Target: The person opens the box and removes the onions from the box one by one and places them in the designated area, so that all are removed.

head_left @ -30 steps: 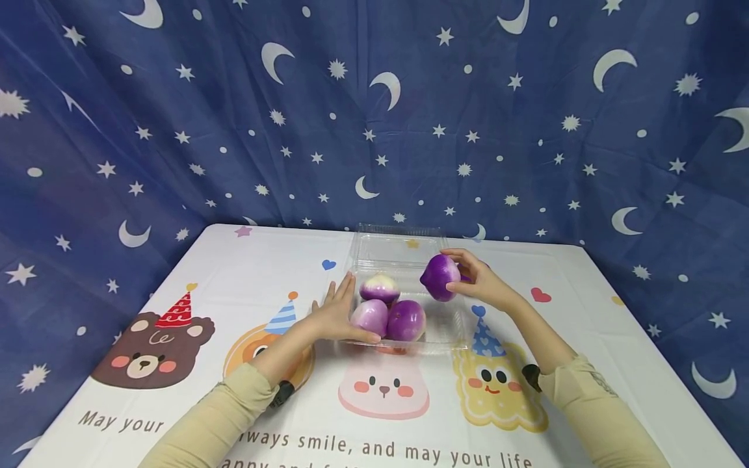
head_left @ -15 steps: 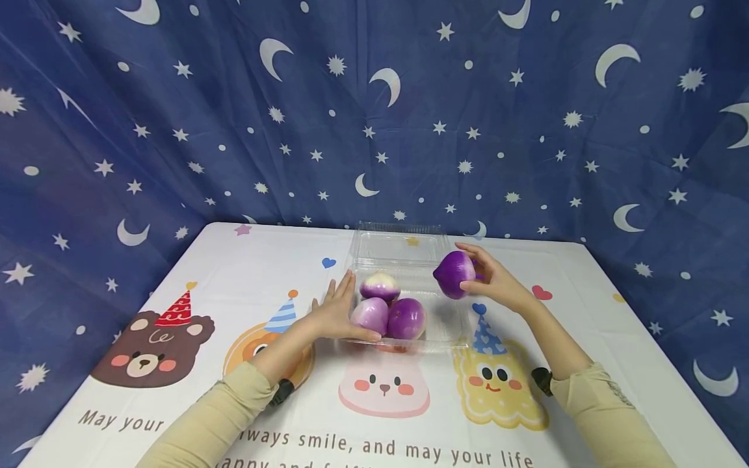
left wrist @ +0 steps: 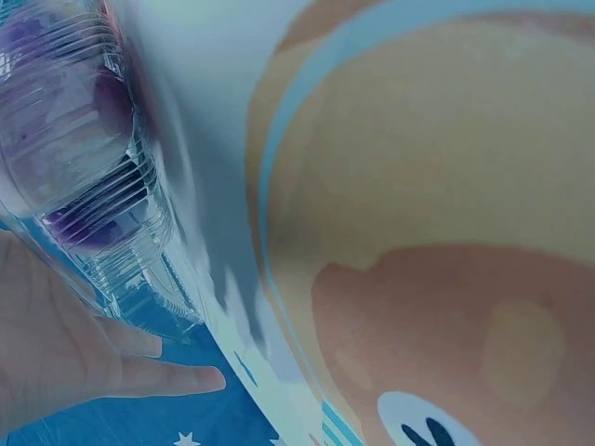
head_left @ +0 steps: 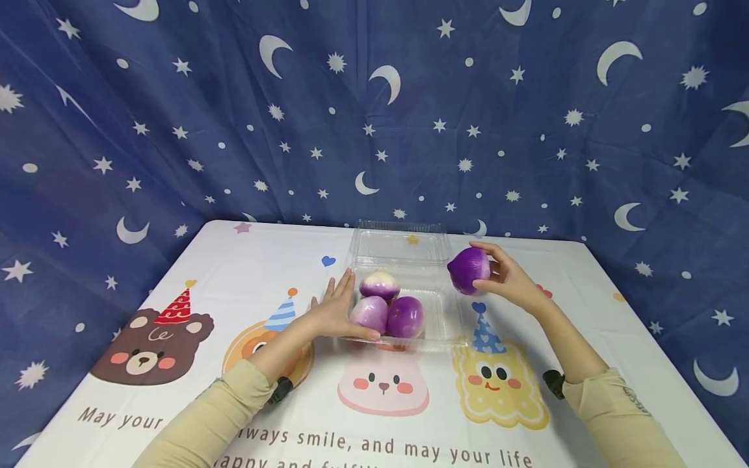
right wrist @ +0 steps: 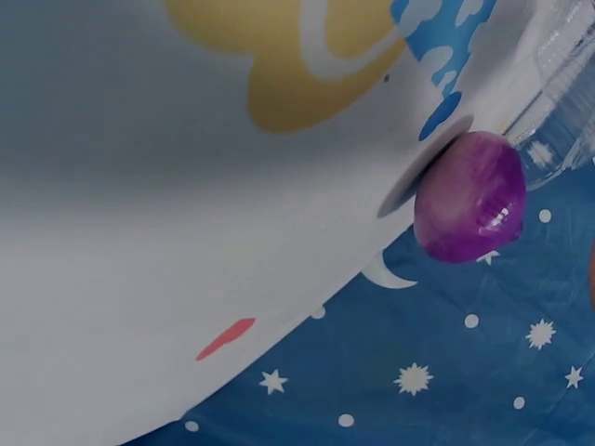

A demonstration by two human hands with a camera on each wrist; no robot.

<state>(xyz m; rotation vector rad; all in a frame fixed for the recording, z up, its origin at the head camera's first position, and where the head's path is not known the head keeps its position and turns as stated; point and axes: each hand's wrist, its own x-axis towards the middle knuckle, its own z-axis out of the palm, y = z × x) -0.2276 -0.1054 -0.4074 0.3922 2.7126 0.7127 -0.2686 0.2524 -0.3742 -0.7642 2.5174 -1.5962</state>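
My right hand [head_left: 512,279] holds a deep purple onion [head_left: 466,272] between thumb and fingers, its pointed end facing left, at the container's right side. My left hand [head_left: 333,318] rests against the left wall of a clear plastic container [head_left: 441,318], fingers spread and straight, thumb along its front rim. Inside lie a white-topped onion [head_left: 379,286], a pale purple onion [head_left: 370,314] and a darker purple onion [head_left: 406,317], grouped at the left. The right wrist view has a purple onion [right wrist: 469,197] close over its shadow on the table; the hand is mostly out of frame.
The container's clear lid [head_left: 400,247] lies folded back toward the table's far edge. A white tablecloth [head_left: 281,260] with printed animals and lettering covers the table. Behind it hangs a blue curtain [head_left: 328,130] with moons and stars.
My right hand has carried the purple onion rightward, from over the container's right part to its right side. The left hand and the three onions in the container keep their places.
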